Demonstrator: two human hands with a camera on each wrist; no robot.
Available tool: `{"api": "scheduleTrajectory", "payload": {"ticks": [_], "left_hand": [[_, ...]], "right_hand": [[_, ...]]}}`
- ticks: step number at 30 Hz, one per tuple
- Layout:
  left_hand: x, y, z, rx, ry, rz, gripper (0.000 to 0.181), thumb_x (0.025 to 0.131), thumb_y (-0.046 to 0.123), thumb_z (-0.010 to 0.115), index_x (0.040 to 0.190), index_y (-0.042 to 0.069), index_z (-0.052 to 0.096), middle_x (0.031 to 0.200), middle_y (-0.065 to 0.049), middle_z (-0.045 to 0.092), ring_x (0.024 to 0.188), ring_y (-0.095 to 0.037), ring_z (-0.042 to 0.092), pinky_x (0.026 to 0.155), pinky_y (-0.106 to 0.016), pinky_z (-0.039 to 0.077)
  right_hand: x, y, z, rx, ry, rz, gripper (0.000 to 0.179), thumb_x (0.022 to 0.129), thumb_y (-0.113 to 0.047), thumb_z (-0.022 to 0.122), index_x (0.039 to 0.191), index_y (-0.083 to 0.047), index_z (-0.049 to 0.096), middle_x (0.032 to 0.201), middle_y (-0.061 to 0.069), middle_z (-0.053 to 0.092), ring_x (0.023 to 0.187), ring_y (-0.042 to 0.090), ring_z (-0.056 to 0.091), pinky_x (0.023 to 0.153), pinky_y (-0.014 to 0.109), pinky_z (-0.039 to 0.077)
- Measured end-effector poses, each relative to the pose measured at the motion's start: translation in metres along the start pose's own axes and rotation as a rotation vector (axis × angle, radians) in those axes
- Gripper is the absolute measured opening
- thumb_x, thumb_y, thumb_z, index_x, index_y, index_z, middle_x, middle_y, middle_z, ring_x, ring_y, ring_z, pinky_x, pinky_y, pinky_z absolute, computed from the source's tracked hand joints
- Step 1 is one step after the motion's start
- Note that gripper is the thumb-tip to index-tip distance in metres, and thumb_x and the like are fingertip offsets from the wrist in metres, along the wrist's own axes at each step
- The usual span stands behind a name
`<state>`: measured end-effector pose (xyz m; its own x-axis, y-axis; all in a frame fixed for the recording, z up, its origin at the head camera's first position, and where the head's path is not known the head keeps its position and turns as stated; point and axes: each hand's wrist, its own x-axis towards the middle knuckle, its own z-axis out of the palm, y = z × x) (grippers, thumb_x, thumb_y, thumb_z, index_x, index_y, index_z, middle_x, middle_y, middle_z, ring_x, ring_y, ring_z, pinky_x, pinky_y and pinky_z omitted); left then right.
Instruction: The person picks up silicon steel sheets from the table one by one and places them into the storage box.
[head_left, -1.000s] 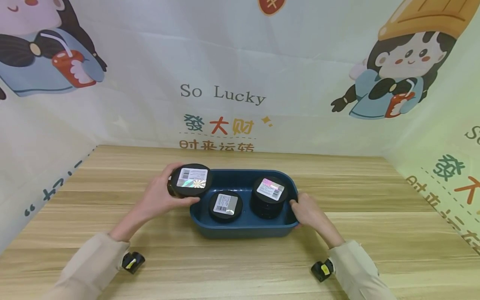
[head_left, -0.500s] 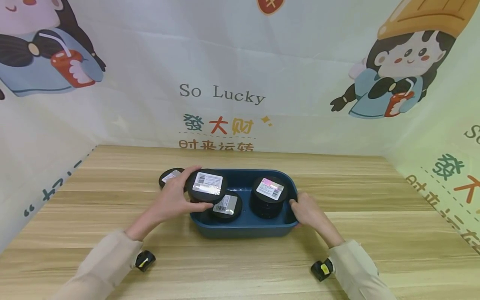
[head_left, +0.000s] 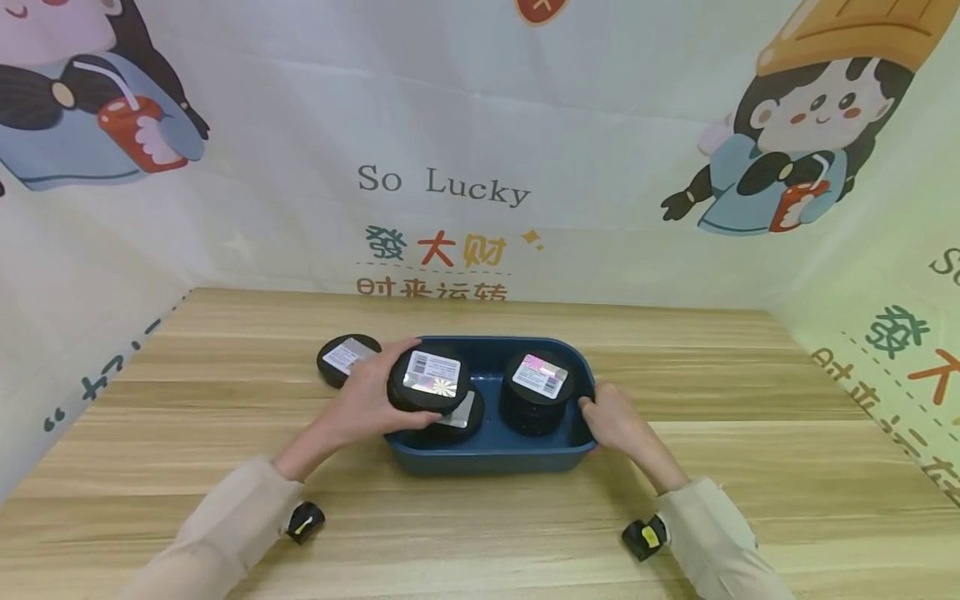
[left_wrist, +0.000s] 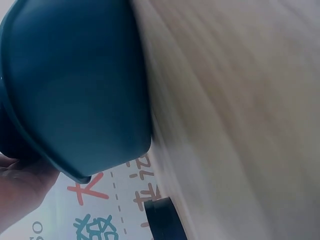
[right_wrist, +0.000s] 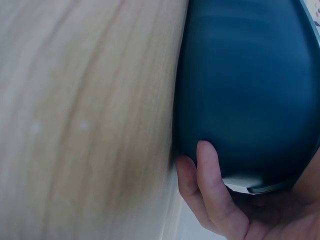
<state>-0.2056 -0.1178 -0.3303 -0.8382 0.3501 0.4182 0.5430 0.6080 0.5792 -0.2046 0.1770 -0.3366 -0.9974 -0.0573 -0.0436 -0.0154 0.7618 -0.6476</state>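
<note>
My left hand (head_left: 367, 402) holds a black round jar (head_left: 429, 380) with a white label on its top, thumb at the near side and fingers at the far side. That jar is over the left part of a blue oblong bin (head_left: 491, 461). Below it, partly covered, a second black jar (head_left: 468, 417) lies in the bin. Toward the bin's right end stands a taller black stack (head_left: 537, 396), also labelled. My right hand (head_left: 617, 421) grips the bin's right end, thumb over the rim; in the right wrist view its fingers (right_wrist: 209, 172) press against the outer wall.
Another labelled black jar (head_left: 347, 358) sits on the wooden table (head_left: 480, 533) just left of the bin, partly behind my left hand. A printed cloth wall (head_left: 300, 150) closes off the back and both sides.
My left hand has carried its jar rightward from beside the bin's left end to over the bin. The jar on the table has come into sight. My right hand stays in place.
</note>
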Motion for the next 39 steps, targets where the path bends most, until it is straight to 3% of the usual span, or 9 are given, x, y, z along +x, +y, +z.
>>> {"api": "scheduleTrajectory", "payload": {"ticks": [9, 16, 39], "left_hand": [[0.005, 0.0, 0.005, 0.047, -0.097, 0.008, 0.086, 0.056, 0.031, 0.081, 0.124, -0.004, 0.042, 0.109, -0.021, 0.057, 0.094, -0.029, 0.056, 0.082, -0.043, 0.044], [0.009, 0.0, 0.008, 0.102, -0.125, 0.049, 0.086, 0.055, 0.031, 0.082, 0.121, -0.008, 0.044, 0.108, -0.022, 0.057, 0.094, -0.031, 0.055, 0.084, -0.045, 0.041], [0.014, 0.011, 0.01, 0.183, -0.259, 0.002, 0.087, 0.057, 0.032, 0.081, 0.12, -0.012, 0.042, 0.109, -0.022, 0.055, 0.096, -0.03, 0.054, 0.085, -0.043, 0.042]], "right_hand": [[0.0, -0.001, -0.001, 0.012, -0.009, 0.008, 0.019, 0.086, -0.005, 0.039, 0.082, 0.01, 0.05, 0.067, 0.021, 0.057, 0.044, 0.023, 0.059, 0.042, 0.029, 0.047], [0.0, -0.001, -0.001, 0.0, -0.004, -0.001, 0.019, 0.085, -0.004, 0.038, 0.081, 0.01, 0.05, 0.068, 0.021, 0.057, 0.044, 0.024, 0.059, 0.042, 0.029, 0.047], [0.0, 0.0, 0.0, -0.004, 0.001, -0.007, 0.018, 0.085, -0.004, 0.039, 0.081, 0.009, 0.05, 0.068, 0.02, 0.057, 0.044, 0.024, 0.059, 0.041, 0.028, 0.046]]}}
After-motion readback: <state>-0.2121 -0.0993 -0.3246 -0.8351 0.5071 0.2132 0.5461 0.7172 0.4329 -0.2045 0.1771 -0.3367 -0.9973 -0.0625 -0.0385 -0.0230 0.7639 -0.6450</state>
